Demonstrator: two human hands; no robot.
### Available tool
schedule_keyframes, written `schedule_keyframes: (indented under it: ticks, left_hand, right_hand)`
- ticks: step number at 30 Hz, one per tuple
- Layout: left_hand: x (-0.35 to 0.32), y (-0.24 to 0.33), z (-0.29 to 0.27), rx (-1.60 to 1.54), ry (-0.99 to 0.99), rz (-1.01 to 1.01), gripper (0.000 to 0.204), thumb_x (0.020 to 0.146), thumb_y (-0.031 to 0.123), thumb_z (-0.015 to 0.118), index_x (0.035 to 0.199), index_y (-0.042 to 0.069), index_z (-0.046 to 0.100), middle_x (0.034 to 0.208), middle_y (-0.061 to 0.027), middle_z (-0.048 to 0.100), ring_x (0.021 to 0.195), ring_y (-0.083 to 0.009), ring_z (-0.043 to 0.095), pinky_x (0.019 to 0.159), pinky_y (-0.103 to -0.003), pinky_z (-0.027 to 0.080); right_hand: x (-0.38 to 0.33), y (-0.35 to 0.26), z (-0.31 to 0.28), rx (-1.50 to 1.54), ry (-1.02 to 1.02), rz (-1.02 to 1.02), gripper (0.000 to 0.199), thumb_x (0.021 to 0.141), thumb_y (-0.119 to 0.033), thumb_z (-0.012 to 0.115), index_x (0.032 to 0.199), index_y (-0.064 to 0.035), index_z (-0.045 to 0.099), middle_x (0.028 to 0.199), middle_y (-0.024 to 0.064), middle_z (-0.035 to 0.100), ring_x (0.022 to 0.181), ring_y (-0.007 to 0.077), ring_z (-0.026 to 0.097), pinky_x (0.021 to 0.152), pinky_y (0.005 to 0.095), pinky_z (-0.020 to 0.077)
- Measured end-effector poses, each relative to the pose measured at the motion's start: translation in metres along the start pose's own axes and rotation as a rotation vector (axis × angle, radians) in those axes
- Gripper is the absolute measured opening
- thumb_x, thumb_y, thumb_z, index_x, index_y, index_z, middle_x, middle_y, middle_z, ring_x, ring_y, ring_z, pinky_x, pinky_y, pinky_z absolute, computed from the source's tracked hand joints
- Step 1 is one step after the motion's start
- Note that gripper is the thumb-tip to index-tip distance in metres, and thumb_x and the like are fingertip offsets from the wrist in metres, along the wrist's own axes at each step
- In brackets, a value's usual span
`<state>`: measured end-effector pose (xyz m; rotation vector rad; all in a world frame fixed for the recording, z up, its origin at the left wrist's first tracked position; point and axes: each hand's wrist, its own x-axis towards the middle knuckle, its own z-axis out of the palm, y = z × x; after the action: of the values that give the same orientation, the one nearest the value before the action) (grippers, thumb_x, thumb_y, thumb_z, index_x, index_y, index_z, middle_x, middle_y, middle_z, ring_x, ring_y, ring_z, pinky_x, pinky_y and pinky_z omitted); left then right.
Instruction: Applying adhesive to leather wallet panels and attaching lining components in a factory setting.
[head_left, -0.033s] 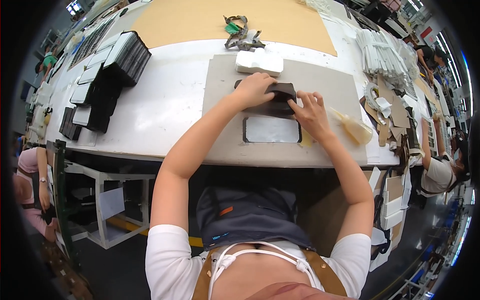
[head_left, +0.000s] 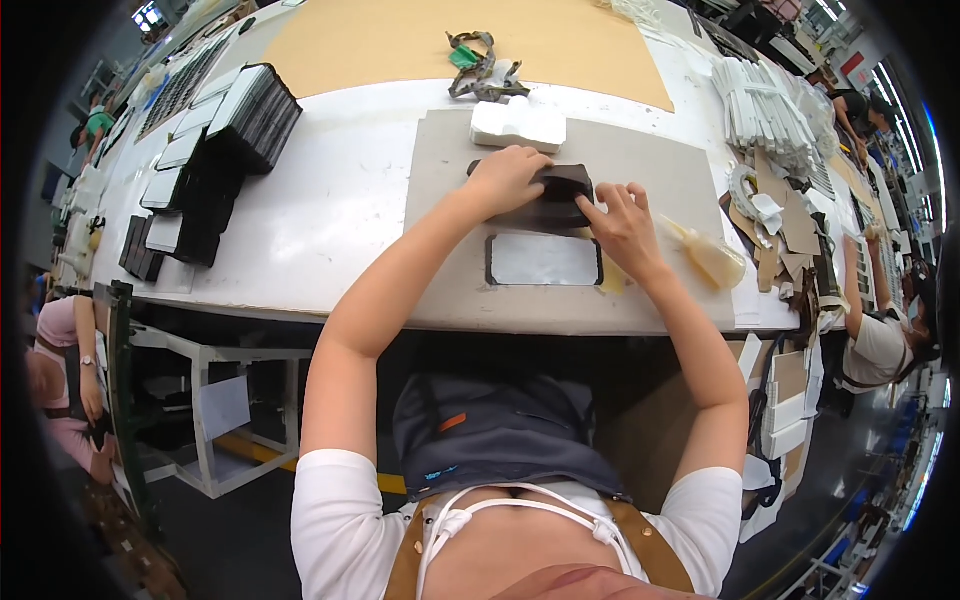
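Note:
A black folded piece (head_left: 568,186), which looks like leather or a similar sheet, lies on the grey board in front of me. My left hand (head_left: 513,180) grips it from above at its left and middle, fingers curled over it. At its right end, my right hand (head_left: 622,222) pinches the edge with thumb and index finger, the other fingers bent upward. Just nearer to me lies a flat rectangular panel (head_left: 545,260), pale with dark ends. Beyond the black piece sits a white block-like stack (head_left: 518,124). My fingers hide part of the black piece.
A grey board (head_left: 440,190) covers the work spot. To the right lie a squeeze bottle (head_left: 715,258) with yellowish contents and cardboard scraps (head_left: 790,225). Black-edged stacks (head_left: 250,115) stand at left, white strips (head_left: 760,115) at far right. Co-workers are at both sides.

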<state>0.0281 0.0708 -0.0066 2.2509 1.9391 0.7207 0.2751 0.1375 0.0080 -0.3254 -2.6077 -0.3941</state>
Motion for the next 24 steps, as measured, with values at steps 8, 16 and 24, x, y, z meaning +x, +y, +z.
schedule_keyframes:
  ticks: [8, 16, 24]
  left_hand:
    - [0.007, 0.007, -0.012, 0.065, -0.07, -0.042, 0.033, 0.086, 0.007, 0.062, 0.118, 0.013, 0.068, 0.11, -0.0107, 0.07, 0.109, -0.0316, 0.063, 0.093, -0.044, 0.052]
    - [-0.003, 0.015, -0.003, -0.107, 0.142, -0.068, 0.037, 0.085, 0.005, 0.064, 0.121, 0.01, 0.067, 0.119, -0.0124, 0.069, 0.114, -0.0325, 0.062, 0.097, -0.043, 0.05]
    - [-0.028, 0.024, 0.027, 0.115, 0.244, 0.107, 0.058, 0.084, 0.005, 0.068, 0.139, 0.004, 0.051, 0.136, -0.018, 0.056, 0.126, -0.0369, 0.053, 0.108, -0.046, 0.041]
  right_hand:
    - [0.006, 0.004, 0.008, 0.101, -0.079, 0.065, 0.043, 0.074, -0.005, 0.069, 0.116, -0.0101, 0.067, 0.075, 0.0046, 0.061, 0.068, 0.0225, 0.062, 0.067, 0.0338, 0.0464]
    - [0.006, 0.009, 0.022, 0.035, -0.14, 0.051, 0.038, 0.078, -0.004, 0.064, 0.115, -0.0096, 0.068, 0.077, 0.0054, 0.061, 0.073, 0.0226, 0.064, 0.068, 0.0345, 0.0476]
    - [-0.001, 0.016, 0.026, 0.262, -0.174, 0.216, 0.018, 0.078, -0.002, 0.063, 0.096, -0.0038, 0.063, 0.092, 0.0111, 0.06, 0.085, 0.0298, 0.062, 0.078, 0.0421, 0.0514]
